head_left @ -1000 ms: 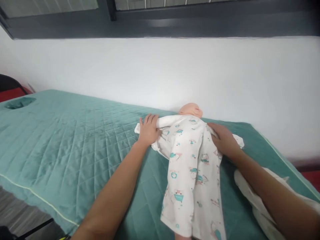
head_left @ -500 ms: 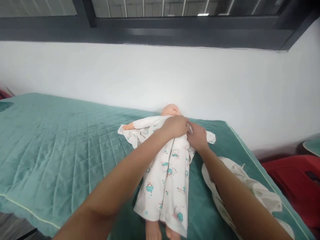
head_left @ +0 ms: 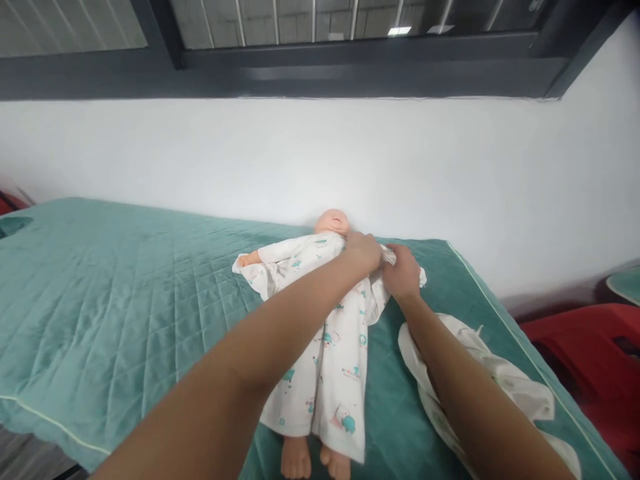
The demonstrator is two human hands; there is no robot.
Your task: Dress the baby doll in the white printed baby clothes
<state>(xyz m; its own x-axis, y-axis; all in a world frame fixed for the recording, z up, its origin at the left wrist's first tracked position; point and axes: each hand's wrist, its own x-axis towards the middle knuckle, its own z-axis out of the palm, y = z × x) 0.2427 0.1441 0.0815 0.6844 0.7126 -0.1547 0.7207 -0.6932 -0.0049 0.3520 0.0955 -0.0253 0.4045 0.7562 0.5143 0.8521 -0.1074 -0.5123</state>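
A baby doll (head_left: 333, 221) lies on its back on a green quilted mat, its head toward the wall and bare feet toward me. It wears white printed pants (head_left: 341, 393) and a white printed baby shirt (head_left: 313, 250) spread about its upper body. My left hand (head_left: 363, 253) reaches across the doll's chest, its fingers closed at the shirt on the right side. Beside it, my right hand (head_left: 403, 272) is closed on bunched white cloth of that shirt. The doll's arm on this side is hidden by my hands and the fabric.
On the green mat (head_left: 140, 320), a crumpled white cloth (head_left: 500, 367) lies at the right, partly under my right forearm. A red chair (head_left: 590, 360) stands beyond the mat's right edge. The white wall (head_left: 280, 160) and dark window frame (head_left: 350, 70) are behind.
My right hand has lifted slightly and drawn the shirt cloth outward to the right. My left hand has shifted a little to the right. The view has tilted slightly.
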